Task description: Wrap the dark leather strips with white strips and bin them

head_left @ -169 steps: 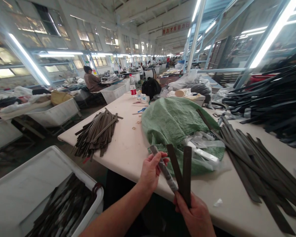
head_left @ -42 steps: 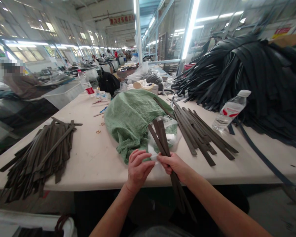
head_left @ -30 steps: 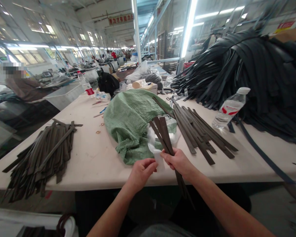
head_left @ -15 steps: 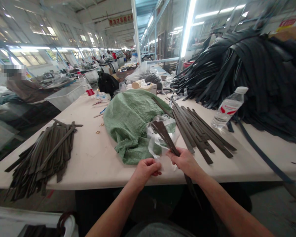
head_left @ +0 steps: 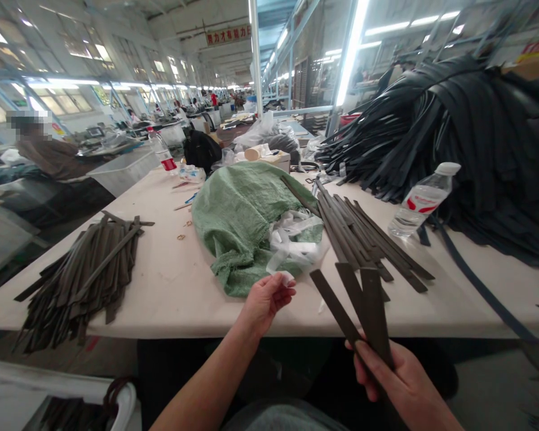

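Note:
My left hand [head_left: 269,299] pinches the end of a white strip at the table's front edge, beside a green woven sack [head_left: 233,221]. More white strips [head_left: 296,236] lie tangled on the sack's right side. Several dark flat strips [head_left: 372,311] fan upward from my right hand [head_left: 386,371], which is closed round them just in front of the table edge. Behind that hand, a spread of similar dark strips [head_left: 359,233] rests on the table. A larger heap of dark strips [head_left: 85,269] lies at the table's left.
A clear bottle [head_left: 422,200] stands on the right, before a big pile of black straps [head_left: 476,137]. Another bottle [head_left: 161,149], a black bag [head_left: 201,148] and small metal rings [head_left: 181,237] are further left. A person [head_left: 45,143] sits at far left.
My right hand has moved right and toward me with the dark strips, away from my left hand. The white strips that hung between the hands now lie lower on the sack.

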The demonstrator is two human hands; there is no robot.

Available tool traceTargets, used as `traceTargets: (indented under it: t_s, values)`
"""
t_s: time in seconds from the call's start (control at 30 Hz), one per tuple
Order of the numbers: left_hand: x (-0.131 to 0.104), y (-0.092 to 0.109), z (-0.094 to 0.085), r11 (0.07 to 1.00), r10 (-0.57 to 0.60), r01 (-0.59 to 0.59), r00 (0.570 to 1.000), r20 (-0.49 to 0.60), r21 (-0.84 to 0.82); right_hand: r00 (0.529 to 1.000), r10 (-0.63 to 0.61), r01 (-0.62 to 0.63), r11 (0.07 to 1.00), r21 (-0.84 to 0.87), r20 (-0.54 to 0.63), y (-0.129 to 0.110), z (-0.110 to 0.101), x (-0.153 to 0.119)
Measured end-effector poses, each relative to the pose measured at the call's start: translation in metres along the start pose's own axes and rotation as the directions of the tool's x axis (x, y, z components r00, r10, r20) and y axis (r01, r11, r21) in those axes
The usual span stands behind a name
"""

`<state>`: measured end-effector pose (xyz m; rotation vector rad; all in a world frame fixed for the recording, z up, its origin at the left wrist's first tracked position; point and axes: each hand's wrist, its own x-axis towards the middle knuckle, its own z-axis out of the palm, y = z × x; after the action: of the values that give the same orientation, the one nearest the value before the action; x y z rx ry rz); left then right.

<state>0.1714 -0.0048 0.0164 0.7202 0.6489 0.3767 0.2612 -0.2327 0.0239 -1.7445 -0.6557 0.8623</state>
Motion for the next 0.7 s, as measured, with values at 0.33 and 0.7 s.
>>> traceTargets:
  t_s: [0.33, 0.7]
  values:
    - [0.001, -0.007, 0.007, 0.997, 0.041, -0.042, 0.999, 0.029, 0.059, 0.997, -0.031, 0.038, 0.993, -0.111, 0.069, 0.014, 0.02, -0.003]
    - [-0.007, -0.021, 0.0, 0.979, 0.037, -0.052, 0.996, 0.08, 0.199, 0.993, -0.001, -0.001, 1.0, 0.016, 0.115, 0.007, 0.036, 0.013]
